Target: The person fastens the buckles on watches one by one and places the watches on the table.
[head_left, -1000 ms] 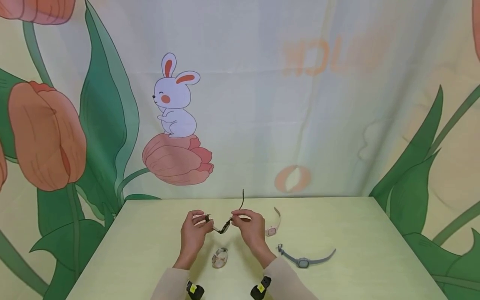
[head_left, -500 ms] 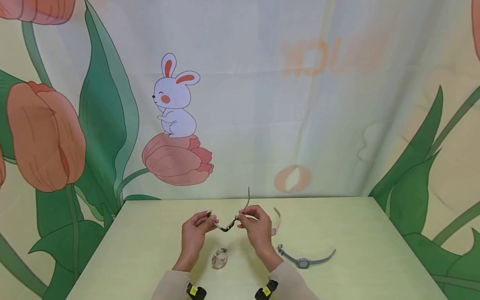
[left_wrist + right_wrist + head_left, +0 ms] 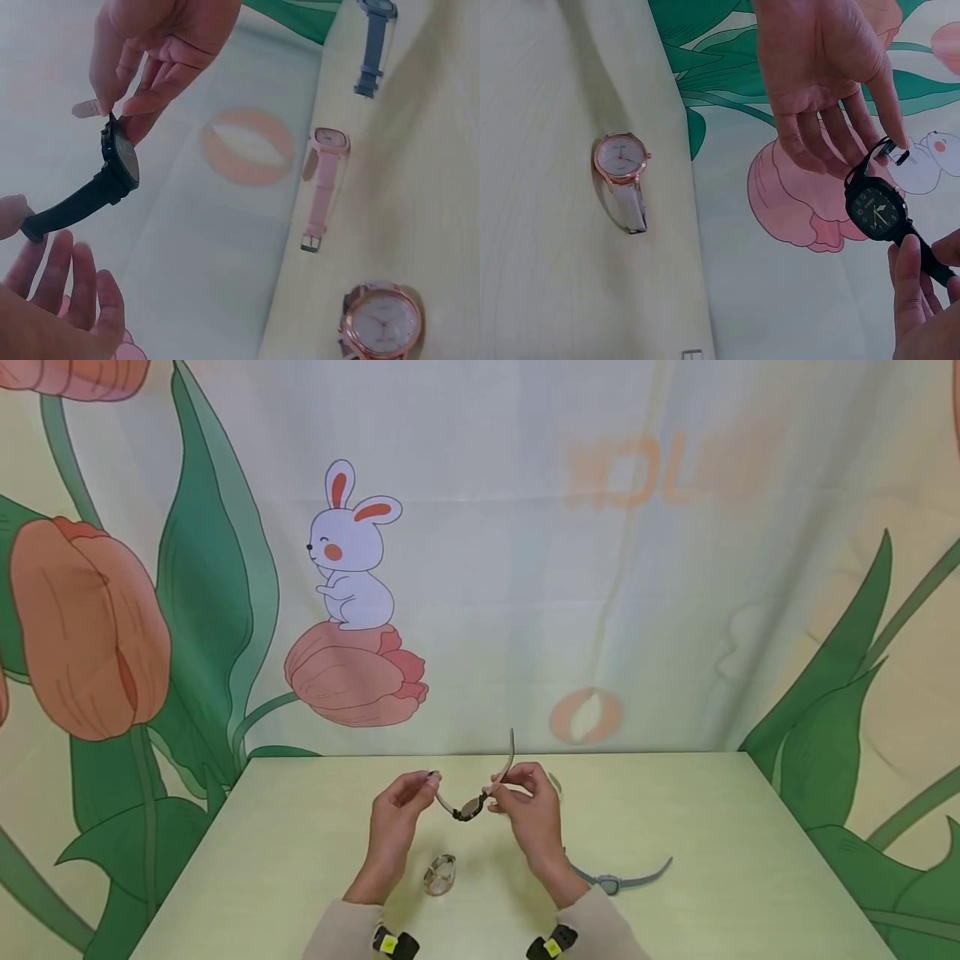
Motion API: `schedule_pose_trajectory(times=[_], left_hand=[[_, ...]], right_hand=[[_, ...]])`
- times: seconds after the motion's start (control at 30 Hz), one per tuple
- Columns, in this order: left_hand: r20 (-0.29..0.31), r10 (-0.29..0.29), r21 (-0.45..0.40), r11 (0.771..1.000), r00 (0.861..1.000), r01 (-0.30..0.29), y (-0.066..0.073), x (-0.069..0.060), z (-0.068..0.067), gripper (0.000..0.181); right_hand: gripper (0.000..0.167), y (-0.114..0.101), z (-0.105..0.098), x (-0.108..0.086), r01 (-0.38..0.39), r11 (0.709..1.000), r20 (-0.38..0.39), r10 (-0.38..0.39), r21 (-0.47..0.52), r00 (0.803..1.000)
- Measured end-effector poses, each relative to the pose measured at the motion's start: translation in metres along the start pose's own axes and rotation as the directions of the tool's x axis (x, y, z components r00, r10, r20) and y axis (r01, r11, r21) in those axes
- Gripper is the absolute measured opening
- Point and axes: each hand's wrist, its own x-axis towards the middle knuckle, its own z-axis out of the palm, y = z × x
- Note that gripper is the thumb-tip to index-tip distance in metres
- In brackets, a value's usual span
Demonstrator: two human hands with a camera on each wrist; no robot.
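Note:
A black wristwatch (image 3: 471, 809) hangs unfastened above the table, held at both straps. My left hand (image 3: 393, 827) pinches the buckle end of the short strap between thumb and fingers. My right hand (image 3: 534, 827) pinches the long strap close to the case, its free tip sticking up past the fingers. In the right wrist view the dark square-shaped dial (image 3: 875, 210) faces the camera. Below, between the forearms, a rose-gold wristwatch with a pale strap (image 3: 439, 875) rests on the table, its strap curled in a loop.
A blue-grey wristwatch (image 3: 609, 885) lies stretched out on the table, right of my right forearm, which covers one strap end. Behind my right hand lies a pink wristwatch (image 3: 326, 161), mostly hidden in the head view. A printed cloth (image 3: 480, 568) hangs behind the pale table (image 3: 300, 827).
Both hands have shifted right and slightly up with the black watch, the right hand farther, so the gap between them has widened. The watch's face has turned; the right hand hides more of the pink watch.

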Motion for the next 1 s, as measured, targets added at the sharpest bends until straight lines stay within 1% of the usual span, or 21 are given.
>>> schedule_pose_trajectory(times=[0.13,0.23,0.33,0.47,0.7,0.83,1.0], left_hand=[[0.026,0.041,-0.041,0.998,0.999,-0.040,0.010,-0.004,0.006,0.032],[0.043,0.057,-0.062,0.997,0.997,-0.055,0.017,-0.007,0.011,0.029],[0.054,0.056,-0.073,0.996,0.997,-0.052,0.024,-0.010,0.016,0.027],[0.073,0.051,-0.076,0.996,0.996,-0.045,0.031,-0.014,0.022,0.026],[0.094,0.073,-0.098,0.993,0.993,-0.063,0.044,-0.021,0.030,0.032],[0.096,0.080,-0.111,0.991,0.992,-0.069,0.049,-0.024,0.034,0.031],[0.123,0.067,-0.144,0.988,0.990,-0.049,0.057,-0.028,0.038,0.031]], right_hand=[[0.034,-0.011,-0.007,-0.003,0.009,0.999,0.028,-0.008,-0.045,1.000],[0.037,-0.019,-0.012,-0.005,0.024,0.995,0.036,-0.021,-0.094,0.999],[0.035,-0.025,-0.015,-0.006,0.035,0.992,0.036,-0.031,-0.124,0.999],[0.029,-0.031,-0.020,-0.008,0.061,0.989,0.030,-0.057,-0.134,0.998],[0.026,-0.044,-0.023,-0.012,0.144,0.977,0.014,-0.144,-0.156,0.990],[0.027,-0.052,-0.025,-0.015,0.156,0.973,0.021,-0.155,-0.171,0.988],[0.029,-0.059,-0.030,-0.017,0.157,0.969,0.040,-0.152,-0.189,0.988]])
